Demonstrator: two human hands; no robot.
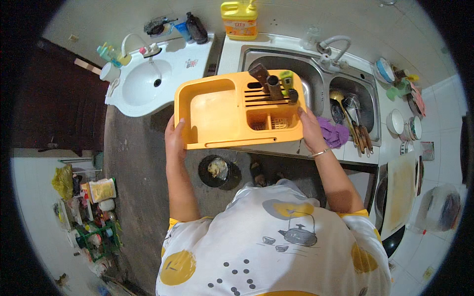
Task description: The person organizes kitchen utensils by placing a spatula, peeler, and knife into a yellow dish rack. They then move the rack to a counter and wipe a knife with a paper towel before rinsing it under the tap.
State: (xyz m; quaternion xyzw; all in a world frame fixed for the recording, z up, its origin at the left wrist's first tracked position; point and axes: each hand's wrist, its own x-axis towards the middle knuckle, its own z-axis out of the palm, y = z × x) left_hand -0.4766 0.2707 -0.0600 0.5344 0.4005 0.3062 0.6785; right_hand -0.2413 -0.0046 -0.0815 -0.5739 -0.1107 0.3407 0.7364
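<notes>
Between my hands I carry a yellow-orange plastic kitchen storage rack (210, 111), raised in front of the sink counter. My left hand (175, 138) grips its near left corner, thumb on the rim. My right hand (311, 129) is closed on its right end, fingers partly hidden by the wall. Several knives stand in its slots, handles up: a brown wooden handle (258, 74), a dark round-ended handle (274, 88) and a green handle (287, 80). The wide left compartment holds nothing. Two small baskets (257, 119) form the near right part.
Behind the rack is a steel double sink (318, 74), with ladles and spatulas (351, 116) in its right basin. A purple cloth (333, 133) lies on its near edge. A white washbasin (140, 86) stands left, a yellow jug (239, 20) behind. A black bin (210, 180) sits on the floor.
</notes>
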